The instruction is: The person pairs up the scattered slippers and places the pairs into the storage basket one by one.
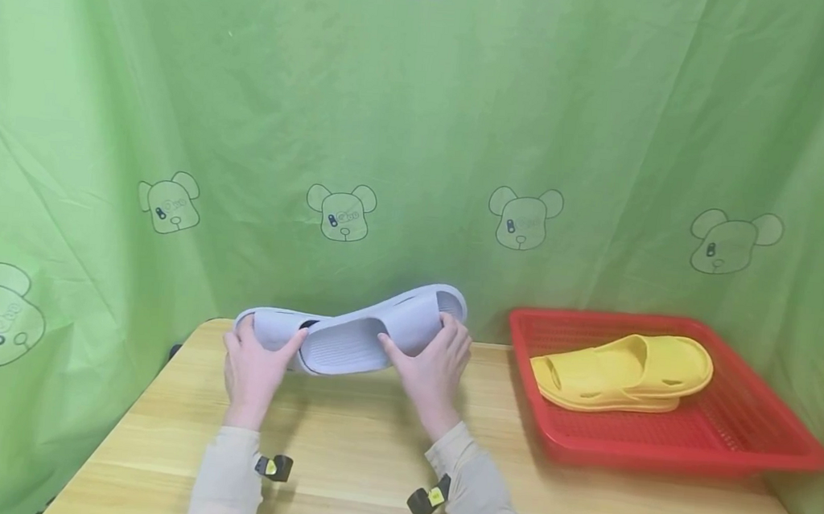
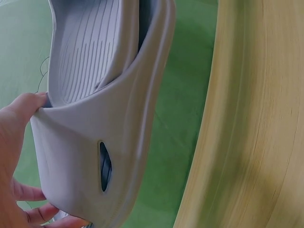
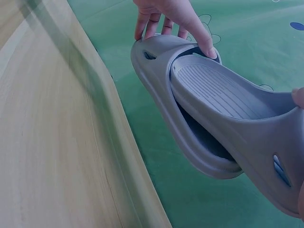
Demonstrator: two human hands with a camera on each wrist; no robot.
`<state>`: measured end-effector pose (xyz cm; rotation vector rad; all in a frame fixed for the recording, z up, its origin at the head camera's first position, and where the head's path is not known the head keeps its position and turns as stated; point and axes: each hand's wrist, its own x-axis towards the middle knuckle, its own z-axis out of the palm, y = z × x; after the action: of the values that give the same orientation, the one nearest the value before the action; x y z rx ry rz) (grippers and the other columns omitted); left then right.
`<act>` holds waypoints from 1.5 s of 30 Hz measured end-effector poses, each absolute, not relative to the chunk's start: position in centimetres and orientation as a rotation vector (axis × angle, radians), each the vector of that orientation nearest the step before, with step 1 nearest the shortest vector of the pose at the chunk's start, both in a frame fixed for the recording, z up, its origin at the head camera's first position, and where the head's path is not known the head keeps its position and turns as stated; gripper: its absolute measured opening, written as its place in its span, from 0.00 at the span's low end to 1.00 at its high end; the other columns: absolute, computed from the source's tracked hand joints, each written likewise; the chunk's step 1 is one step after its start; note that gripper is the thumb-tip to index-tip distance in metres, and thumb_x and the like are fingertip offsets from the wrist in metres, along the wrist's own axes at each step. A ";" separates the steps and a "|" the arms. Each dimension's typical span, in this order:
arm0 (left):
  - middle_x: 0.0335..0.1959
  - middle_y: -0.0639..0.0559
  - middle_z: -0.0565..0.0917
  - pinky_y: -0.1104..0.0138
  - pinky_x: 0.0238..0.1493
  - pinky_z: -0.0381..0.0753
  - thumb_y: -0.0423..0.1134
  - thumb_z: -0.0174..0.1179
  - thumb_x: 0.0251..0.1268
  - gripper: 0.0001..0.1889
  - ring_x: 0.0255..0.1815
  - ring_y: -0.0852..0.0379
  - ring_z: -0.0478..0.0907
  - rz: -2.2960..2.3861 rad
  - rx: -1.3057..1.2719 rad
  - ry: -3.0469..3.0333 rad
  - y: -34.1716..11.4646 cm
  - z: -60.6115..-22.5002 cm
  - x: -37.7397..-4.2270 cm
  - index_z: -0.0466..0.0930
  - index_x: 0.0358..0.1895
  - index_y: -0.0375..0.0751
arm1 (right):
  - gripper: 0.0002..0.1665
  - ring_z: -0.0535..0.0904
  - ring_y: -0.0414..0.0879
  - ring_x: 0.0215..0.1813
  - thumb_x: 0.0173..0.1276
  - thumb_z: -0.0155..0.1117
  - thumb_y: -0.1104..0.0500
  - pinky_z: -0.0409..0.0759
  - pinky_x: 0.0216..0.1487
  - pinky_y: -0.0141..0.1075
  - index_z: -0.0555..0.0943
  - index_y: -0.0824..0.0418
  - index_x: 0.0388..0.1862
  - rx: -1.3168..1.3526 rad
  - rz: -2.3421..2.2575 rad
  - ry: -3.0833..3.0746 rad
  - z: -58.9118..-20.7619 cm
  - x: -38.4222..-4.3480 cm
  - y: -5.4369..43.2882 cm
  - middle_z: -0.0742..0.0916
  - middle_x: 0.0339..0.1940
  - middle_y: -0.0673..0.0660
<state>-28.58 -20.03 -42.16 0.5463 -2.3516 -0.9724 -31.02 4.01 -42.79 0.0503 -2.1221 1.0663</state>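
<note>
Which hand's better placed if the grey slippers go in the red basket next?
Likely the right hand: it's closer to the red basket and grips the nearer slipper. The left hand grips the farther slipper.

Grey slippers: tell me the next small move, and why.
Probably press the grey slippers closer together: the left hand and right hand each hold one, and one heel sits at the edge of the other's strap, with a dark gap between the two.
</note>
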 end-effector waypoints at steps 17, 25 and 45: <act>0.58 0.34 0.67 0.50 0.41 0.76 0.77 0.64 0.39 0.60 0.45 0.40 0.73 -0.975 0.562 -2.277 -19.9 -42.1 -28.5 0.58 0.72 0.40 | 0.62 0.67 0.57 0.57 0.43 0.71 0.24 0.69 0.59 0.50 0.63 0.65 0.63 -0.055 1.087 -2.348 -42.7 -30.7 3.7 0.72 0.55 0.63; 0.57 0.35 0.67 0.50 0.40 0.78 0.78 0.63 0.39 0.61 0.44 0.40 0.73 -0.933 0.547 -2.265 -19.6 -42.4 -28.7 0.57 0.72 0.39 | 0.63 0.70 0.58 0.54 0.43 0.67 0.21 0.71 0.55 0.49 0.65 0.67 0.61 -0.038 1.012 -2.416 -42.8 -30.2 2.9 0.74 0.54 0.65; 0.63 0.32 0.65 0.43 0.44 0.78 0.77 0.64 0.40 0.61 0.50 0.33 0.74 -0.956 0.603 -2.333 -21.4 -42.3 -28.4 0.56 0.72 0.36 | 0.58 0.71 0.58 0.58 0.50 0.64 0.23 0.73 0.54 0.50 0.67 0.65 0.65 0.103 0.823 -2.509 -43.0 -29.9 2.2 0.76 0.59 0.63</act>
<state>-28.43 -21.37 -42.29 0.6028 -2.3333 -0.9560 -29.89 2.23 -43.01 0.1029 -2.5094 0.8229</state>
